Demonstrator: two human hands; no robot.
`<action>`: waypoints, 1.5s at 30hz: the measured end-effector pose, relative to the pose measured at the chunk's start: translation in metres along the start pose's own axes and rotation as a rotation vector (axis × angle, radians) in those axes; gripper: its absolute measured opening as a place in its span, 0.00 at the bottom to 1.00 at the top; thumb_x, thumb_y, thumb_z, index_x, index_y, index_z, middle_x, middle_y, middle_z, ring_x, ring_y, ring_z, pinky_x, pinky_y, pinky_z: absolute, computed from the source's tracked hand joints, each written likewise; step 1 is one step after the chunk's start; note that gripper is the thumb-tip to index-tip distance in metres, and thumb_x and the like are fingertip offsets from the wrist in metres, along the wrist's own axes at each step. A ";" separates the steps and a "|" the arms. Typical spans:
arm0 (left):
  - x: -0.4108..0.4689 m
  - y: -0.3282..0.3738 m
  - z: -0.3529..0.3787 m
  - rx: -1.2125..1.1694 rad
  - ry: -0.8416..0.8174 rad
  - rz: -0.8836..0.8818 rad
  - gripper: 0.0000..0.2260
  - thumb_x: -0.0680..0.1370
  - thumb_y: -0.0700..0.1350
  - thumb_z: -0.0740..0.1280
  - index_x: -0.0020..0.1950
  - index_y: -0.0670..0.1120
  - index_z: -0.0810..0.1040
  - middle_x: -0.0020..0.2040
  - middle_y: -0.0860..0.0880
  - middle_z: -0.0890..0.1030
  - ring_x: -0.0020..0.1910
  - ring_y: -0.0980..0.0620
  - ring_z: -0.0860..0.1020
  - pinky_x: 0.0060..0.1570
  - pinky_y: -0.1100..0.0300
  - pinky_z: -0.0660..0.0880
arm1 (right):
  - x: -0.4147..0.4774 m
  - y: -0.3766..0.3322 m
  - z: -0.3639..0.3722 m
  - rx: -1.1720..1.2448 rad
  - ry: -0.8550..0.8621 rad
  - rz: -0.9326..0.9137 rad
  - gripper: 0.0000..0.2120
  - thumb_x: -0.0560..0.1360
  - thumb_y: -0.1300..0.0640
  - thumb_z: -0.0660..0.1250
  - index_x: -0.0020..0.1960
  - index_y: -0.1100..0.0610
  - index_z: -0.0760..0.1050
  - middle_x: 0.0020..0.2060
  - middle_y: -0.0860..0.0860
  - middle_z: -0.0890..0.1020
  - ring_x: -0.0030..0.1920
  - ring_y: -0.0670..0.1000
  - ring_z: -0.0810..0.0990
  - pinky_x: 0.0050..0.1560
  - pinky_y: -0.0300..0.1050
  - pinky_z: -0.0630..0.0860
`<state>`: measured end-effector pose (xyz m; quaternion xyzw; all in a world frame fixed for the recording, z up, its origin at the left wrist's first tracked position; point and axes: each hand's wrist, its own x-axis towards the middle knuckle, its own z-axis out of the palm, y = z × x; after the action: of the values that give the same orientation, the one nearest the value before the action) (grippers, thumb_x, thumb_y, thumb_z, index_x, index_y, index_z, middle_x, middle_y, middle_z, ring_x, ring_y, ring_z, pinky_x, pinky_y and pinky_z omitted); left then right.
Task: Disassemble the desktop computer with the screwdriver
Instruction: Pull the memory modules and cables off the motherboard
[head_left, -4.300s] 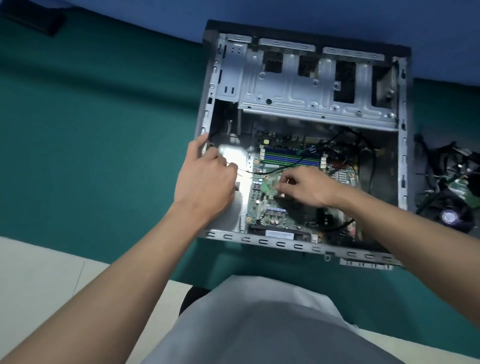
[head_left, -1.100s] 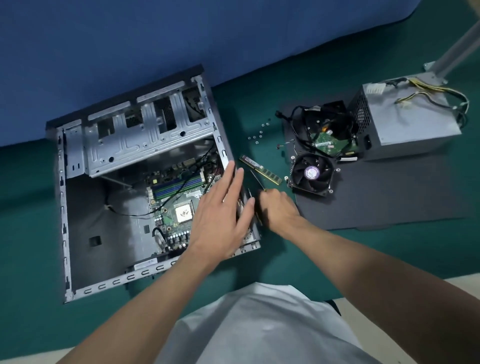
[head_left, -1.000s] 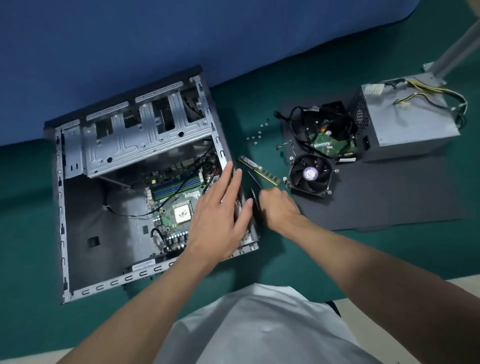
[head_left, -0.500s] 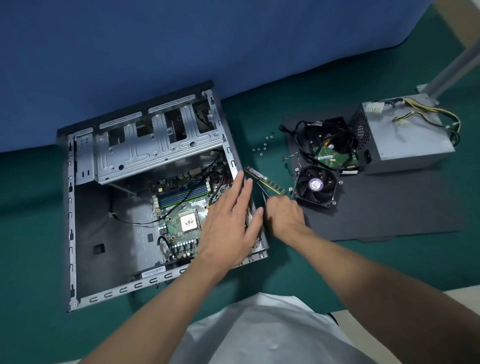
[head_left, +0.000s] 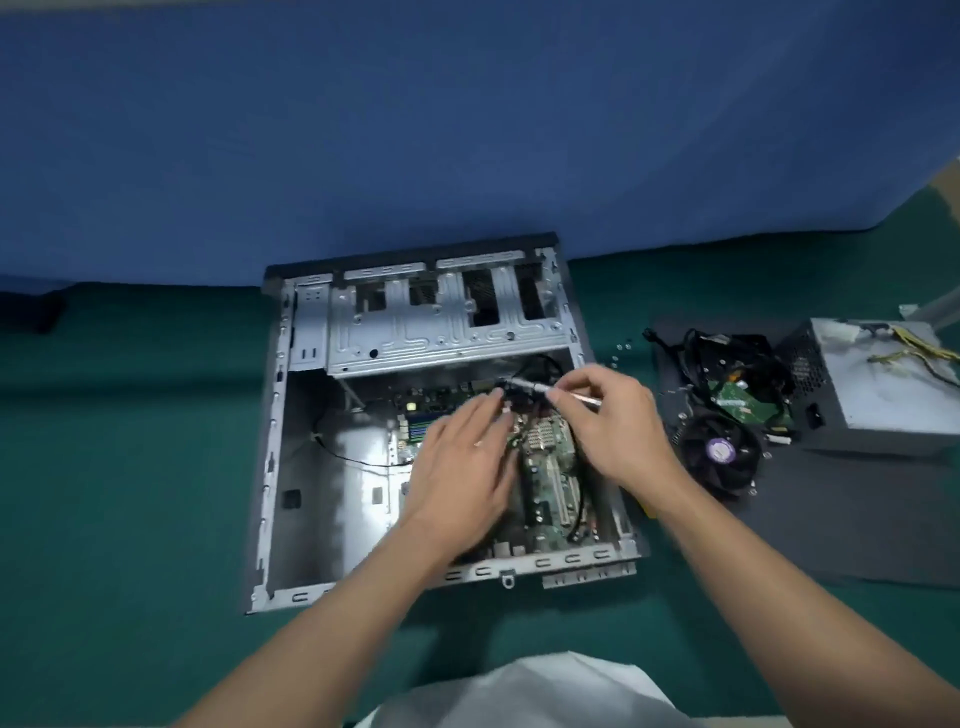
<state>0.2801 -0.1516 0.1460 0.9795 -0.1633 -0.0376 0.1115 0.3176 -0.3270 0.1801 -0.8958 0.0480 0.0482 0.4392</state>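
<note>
The open computer case (head_left: 291, 467) has bare room on its left side. Above the green board (head_left: 550, 467), the right hand (head_left: 613, 431) pinches what looks like the screwdriver (head_left: 540, 388); the left hand's (head_left: 462, 467) loose fingertips touch its tip.

Both forearms bare to the lower frame edge; no sleeves, watch or rings visible behind the fingers (head_left: 563, 396). A pale grey garment (head_left: 524, 691) covers the torso below.
</note>
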 end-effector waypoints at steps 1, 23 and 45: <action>-0.004 -0.021 -0.007 0.049 0.020 -0.036 0.22 0.79 0.52 0.62 0.72 0.47 0.69 0.75 0.47 0.64 0.74 0.49 0.63 0.71 0.52 0.54 | 0.002 -0.007 0.010 0.038 -0.025 0.021 0.03 0.74 0.51 0.70 0.43 0.49 0.78 0.36 0.38 0.78 0.36 0.38 0.74 0.35 0.32 0.67; -0.042 -0.159 -0.019 -0.086 0.054 -0.486 0.40 0.76 0.44 0.63 0.78 0.47 0.37 0.78 0.56 0.36 0.66 0.51 0.65 0.44 0.59 0.76 | 0.077 -0.045 0.199 -0.390 -0.212 0.249 0.13 0.78 0.64 0.57 0.38 0.67 0.74 0.37 0.58 0.73 0.40 0.55 0.71 0.41 0.48 0.68; -0.040 -0.157 -0.015 -0.086 0.050 -0.517 0.41 0.75 0.43 0.64 0.79 0.47 0.39 0.78 0.54 0.37 0.43 0.48 0.71 0.33 0.56 0.67 | 0.090 -0.045 0.204 -0.584 -0.422 0.166 0.16 0.82 0.54 0.53 0.49 0.64 0.74 0.43 0.60 0.77 0.39 0.57 0.75 0.39 0.46 0.70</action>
<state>0.2934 0.0095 0.1258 0.9837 0.0967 -0.0476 0.1436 0.4032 -0.1420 0.0795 -0.9468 0.0132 0.2788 0.1600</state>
